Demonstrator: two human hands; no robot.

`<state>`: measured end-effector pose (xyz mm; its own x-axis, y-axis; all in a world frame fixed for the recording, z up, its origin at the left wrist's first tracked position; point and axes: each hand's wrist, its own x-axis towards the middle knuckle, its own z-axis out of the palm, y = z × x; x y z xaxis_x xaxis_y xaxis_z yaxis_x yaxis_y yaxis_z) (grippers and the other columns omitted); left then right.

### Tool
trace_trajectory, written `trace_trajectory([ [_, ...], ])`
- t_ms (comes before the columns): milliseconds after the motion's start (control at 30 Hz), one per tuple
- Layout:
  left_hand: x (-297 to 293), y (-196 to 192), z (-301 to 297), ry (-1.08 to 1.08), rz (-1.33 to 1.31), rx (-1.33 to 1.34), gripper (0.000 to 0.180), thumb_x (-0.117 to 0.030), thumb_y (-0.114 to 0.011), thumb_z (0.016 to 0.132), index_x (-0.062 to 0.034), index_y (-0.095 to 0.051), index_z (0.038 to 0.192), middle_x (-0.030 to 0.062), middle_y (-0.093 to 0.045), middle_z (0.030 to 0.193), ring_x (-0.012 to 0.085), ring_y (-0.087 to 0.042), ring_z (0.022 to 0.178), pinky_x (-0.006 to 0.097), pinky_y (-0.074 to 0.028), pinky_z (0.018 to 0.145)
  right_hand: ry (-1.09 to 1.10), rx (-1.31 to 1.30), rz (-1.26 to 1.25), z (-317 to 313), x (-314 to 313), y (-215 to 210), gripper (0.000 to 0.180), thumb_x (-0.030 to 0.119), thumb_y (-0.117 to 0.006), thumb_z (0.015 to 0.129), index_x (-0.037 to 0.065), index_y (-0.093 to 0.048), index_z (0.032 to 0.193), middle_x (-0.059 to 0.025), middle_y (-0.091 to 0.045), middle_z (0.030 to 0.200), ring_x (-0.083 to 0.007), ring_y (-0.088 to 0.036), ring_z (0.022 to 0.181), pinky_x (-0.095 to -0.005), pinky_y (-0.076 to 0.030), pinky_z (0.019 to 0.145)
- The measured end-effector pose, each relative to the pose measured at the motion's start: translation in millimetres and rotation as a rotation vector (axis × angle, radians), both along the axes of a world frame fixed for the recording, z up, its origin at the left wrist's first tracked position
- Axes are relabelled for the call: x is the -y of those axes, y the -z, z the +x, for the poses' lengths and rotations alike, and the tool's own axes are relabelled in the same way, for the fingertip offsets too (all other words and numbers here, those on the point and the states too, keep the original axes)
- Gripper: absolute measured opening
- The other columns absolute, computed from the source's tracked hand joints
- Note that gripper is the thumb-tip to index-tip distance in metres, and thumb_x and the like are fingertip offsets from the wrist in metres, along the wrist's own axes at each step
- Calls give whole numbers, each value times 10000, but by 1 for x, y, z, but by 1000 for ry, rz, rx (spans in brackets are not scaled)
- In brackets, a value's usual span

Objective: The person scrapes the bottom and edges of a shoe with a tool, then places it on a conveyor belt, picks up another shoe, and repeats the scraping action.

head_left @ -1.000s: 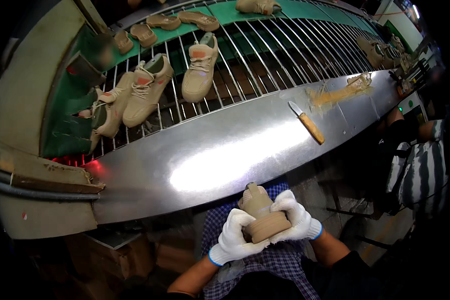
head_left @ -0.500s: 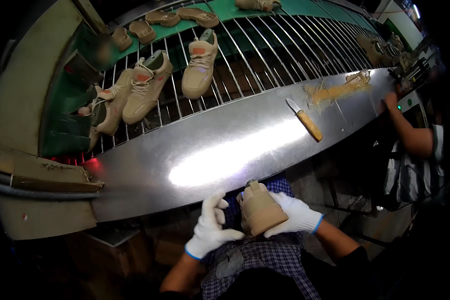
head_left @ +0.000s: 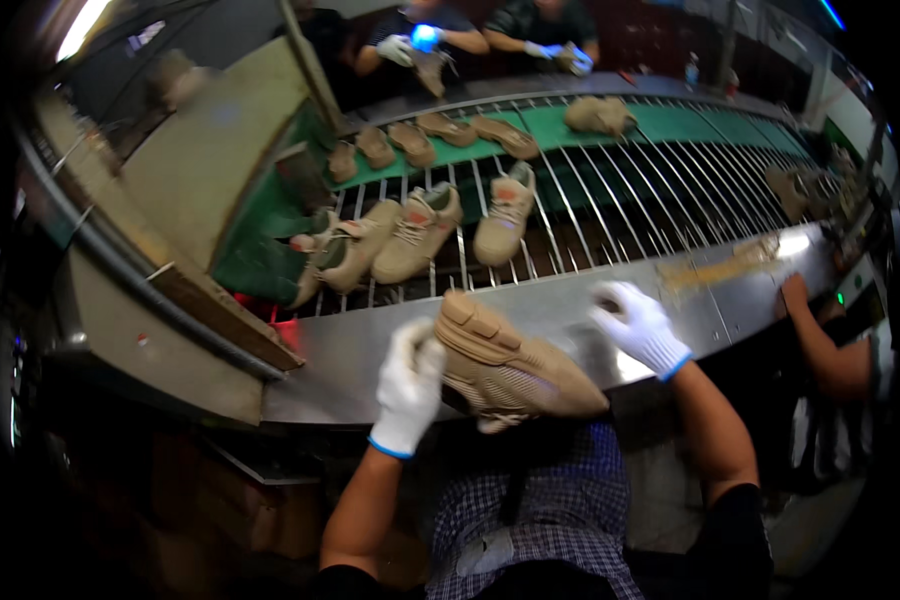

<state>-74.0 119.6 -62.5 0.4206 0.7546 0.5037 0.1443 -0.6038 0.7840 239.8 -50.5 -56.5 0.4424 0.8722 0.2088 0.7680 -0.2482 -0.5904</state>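
In the head view a tan lace-up shoe [head_left: 515,365] is tipped over above the near edge of the metal counter, its thick sole facing up and its toe pointing right. My left hand [head_left: 410,390], in a white glove with a blue cuff, is closed on the heel end. Away from the shoe, my gloved right hand [head_left: 642,328] is over the counter with its fingers curled inward. What those fingers hold, if anything, is hidden. The wooden-handled knife is not visible now.
Several tan shoes [head_left: 418,235] stand on the metal-rod rack [head_left: 600,215] beyond the counter [head_left: 320,380]. Loose soles [head_left: 445,128] lie on the green belt [head_left: 670,125]. Co-workers' gloved hands [head_left: 398,48] are at the far side; another person's arm [head_left: 820,335] reaches in at right.
The shoe has come up from my lap and turned sole-up. My left hand now grips its heel; my right hand has left it and moved over the counter. The view has tilted up.
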Motion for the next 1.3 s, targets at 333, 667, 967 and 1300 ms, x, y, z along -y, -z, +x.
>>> trace_trajectory([
  [333,70,71,-31,-97,54,-453,755,-539,-924,764,14,-591,1156,233,-647,1204,389,-663,1123,479,-562,887,372,230,-308,106,83,65,445,267,-613,990,129,-585,1412,-249,-731,1124,-424,-729,993,-510,-576,911],
  [667,22,5,34,145,190,-724,1080,-502,-921,684,17,-434,1496,217,-562,1392,411,-597,1190,515,-516,1022,-303,523,-424,-68,-53,-61,361,374,-581,1015,19,-650,1031,-206,-743,775,-411,-743,716,-530,-597,695],
  [967,-3,25,27,168,389,-453,685,-363,-799,845,13,-556,1364,223,-665,1184,417,-679,1045,499,-568,891,-659,388,-416,-137,-37,-77,328,321,-674,1001,0,-624,1045,-217,-714,775,-402,-736,705,-505,-601,680],
  [1300,-21,-19,43,306,314,-884,1122,-553,-927,693,33,-431,1511,245,-648,1313,402,-658,1201,471,-557,1020,-309,299,-513,-83,-42,-71,446,422,-551,1028,-15,-640,1014,-248,-729,777,-441,-738,723,-525,-604,713],
])
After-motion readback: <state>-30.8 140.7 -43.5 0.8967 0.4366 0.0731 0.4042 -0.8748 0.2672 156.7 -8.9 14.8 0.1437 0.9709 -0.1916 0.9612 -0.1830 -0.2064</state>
